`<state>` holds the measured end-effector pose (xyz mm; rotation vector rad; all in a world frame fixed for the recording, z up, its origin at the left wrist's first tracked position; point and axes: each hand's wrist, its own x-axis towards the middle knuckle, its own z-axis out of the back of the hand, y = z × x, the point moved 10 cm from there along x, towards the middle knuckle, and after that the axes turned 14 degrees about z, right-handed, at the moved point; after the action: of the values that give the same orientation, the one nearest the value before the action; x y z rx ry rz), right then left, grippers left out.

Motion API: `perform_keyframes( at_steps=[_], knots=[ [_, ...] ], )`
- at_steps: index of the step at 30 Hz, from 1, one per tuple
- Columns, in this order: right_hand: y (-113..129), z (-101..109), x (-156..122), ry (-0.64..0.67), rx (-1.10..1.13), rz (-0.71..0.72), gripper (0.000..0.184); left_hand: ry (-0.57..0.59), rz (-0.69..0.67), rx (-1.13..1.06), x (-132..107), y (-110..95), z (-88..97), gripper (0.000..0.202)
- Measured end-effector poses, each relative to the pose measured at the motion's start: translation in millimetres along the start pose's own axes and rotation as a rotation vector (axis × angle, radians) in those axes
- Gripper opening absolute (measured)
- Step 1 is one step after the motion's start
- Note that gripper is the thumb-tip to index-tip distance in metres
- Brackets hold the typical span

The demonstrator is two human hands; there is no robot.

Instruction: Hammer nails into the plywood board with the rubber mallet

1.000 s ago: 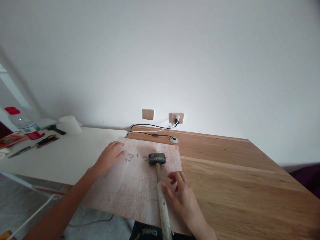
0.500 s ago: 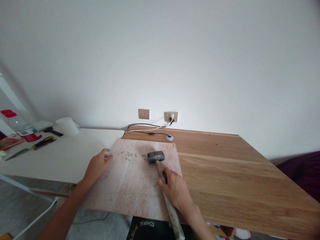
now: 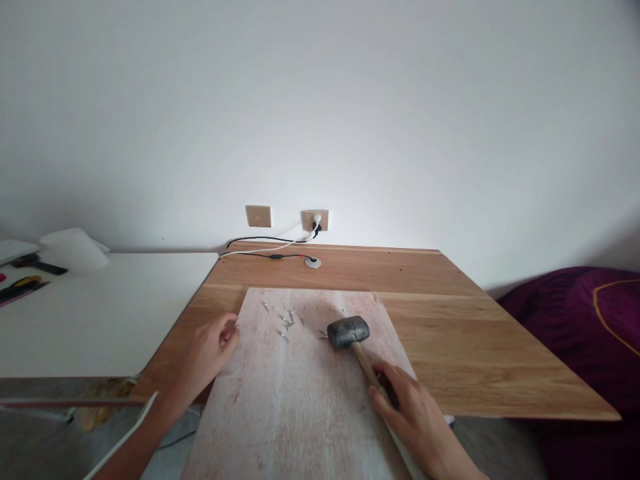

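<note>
My right hand [image 3: 413, 410] is wrapped around the wooden handle of a rubber mallet [image 3: 349, 332], whose black head rests on or just above a pale, worn wooden board [image 3: 295, 407]. At the board's left edge, my left hand [image 3: 213, 350] is closed, with fingers curled against the edge. Several small silver nails or screws [image 3: 284, 335] lie loose near the board's far end; others poke out beside the mallet head. A row of small dark dots runs along that end.
Beneath the board is a brown wooden table [image 3: 480, 360], with a white table [image 3: 115, 320] to the left. A paper roll [image 3: 75, 250] and dark-handled tools [image 3: 23, 287] sit there. Cables [image 3: 265, 240] run to a wall socket [image 3: 315, 221]. Purple fabric [image 3: 570, 320] bulges at the right.
The board has shifted right and towards me across the wooden table, carrying the small metal pieces. Both hands and the mallet have moved along with it. The camera view has turned right.
</note>
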<state>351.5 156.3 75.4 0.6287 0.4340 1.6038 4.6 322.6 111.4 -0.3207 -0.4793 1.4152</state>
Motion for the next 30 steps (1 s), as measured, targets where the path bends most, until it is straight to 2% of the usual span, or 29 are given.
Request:
perform_keyframes(
  at_steps=[5,8,11,14,17,20,25,27,30],
  knots=[
    [-32,17,-29,0.037,0.028,-0.066,0.032,0.026,-0.013,0.082,-13,-28,-26.4,0.035],
    [-36,26,-33,0.021,0.068,-0.083,0.032,-0.044,-0.044,0.198,-12,-44,-30.7,0.031],
    [-33,29,-29,0.03,0.105,-0.091,0.035,-0.091,-0.174,0.174,-9,-72,-32.6,0.026],
    [-29,29,-19,0.05,0.109,-0.093,0.038,0.01,-0.361,0.082,-11,-107,-45.9,0.023],
    [-28,28,-7,0.054,0.046,-0.09,0.036,0.111,-0.453,0.081,-14,-129,-60.1,0.03],
    [-26,25,4,0.052,-0.053,-0.078,0.034,0.182,-0.495,0.127,-16,-138,-70.4,0.036],
    [-31,20,13,0.075,-0.167,-0.117,0.024,0.201,-0.558,0.231,-18,-139,-74.2,0.028],
    [-33,23,14,0.049,-0.118,-0.115,0.024,0.196,-0.576,0.274,-19,-139,-74.4,0.026],
    [-34,32,11,-0.021,0.085,-0.097,0.033,0.19,-0.58,0.287,-17,-141,-73.4,0.024]
  ],
)
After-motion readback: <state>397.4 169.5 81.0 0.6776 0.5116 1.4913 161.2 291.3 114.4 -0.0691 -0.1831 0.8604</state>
